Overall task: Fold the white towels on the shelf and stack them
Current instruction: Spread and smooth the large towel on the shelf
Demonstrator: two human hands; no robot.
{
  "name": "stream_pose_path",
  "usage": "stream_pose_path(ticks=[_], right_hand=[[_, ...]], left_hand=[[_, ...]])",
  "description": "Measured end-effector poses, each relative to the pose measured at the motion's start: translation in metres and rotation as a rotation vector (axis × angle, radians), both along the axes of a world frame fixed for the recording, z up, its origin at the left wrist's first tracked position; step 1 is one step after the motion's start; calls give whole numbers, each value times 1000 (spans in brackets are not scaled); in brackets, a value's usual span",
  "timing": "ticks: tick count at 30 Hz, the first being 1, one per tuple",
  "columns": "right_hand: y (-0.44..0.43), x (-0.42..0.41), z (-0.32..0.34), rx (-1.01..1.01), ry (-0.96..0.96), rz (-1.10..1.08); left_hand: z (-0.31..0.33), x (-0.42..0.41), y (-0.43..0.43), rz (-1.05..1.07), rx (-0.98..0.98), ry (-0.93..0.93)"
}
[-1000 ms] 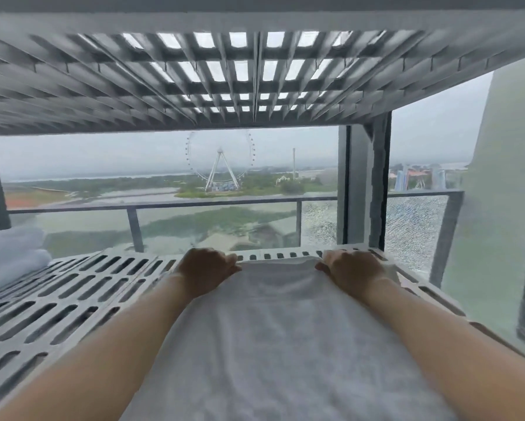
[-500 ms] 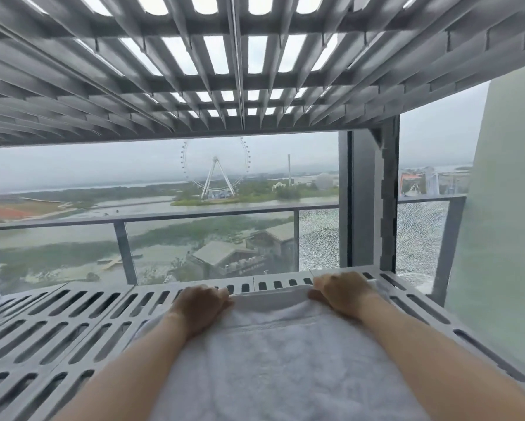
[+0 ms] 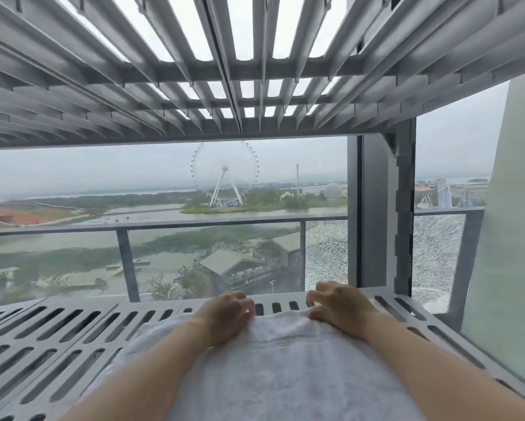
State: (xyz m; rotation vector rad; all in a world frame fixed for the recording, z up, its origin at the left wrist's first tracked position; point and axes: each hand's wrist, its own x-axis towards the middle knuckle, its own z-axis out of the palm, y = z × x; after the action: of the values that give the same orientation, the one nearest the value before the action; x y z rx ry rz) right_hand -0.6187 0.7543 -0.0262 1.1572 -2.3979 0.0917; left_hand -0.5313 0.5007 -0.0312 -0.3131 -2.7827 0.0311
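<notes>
Whereas both earlier pressed the white towel (image 3: pixel 285 363) at its far hem, the right hand (image 3: pixel 337 308) now lifts, fingers spread, and the left hand (image 3: pixel 227 316) curls, grip unclear: fold seemingly laid.

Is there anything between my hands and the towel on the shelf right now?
Nothing visible stands between them. The left hand and the right hand both touch the far edge of the towel, which lies on the slotted shelf.

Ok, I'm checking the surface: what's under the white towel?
The slotted grey shelf shows around the towel, which lies on it. Anything else beneath the towel is covered and cannot be seen.
</notes>
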Motion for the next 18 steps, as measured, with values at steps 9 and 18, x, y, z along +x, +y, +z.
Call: stream_pose_path(ticks=[9, 18], right_hand=[[-11, 2, -4, -68, -133, -31], [-8, 3, -8, 47, -236, -196]], left_hand=[[-12, -22, 41, 21, 321, -10], [-19, -27, 38, 32, 373, -42]])
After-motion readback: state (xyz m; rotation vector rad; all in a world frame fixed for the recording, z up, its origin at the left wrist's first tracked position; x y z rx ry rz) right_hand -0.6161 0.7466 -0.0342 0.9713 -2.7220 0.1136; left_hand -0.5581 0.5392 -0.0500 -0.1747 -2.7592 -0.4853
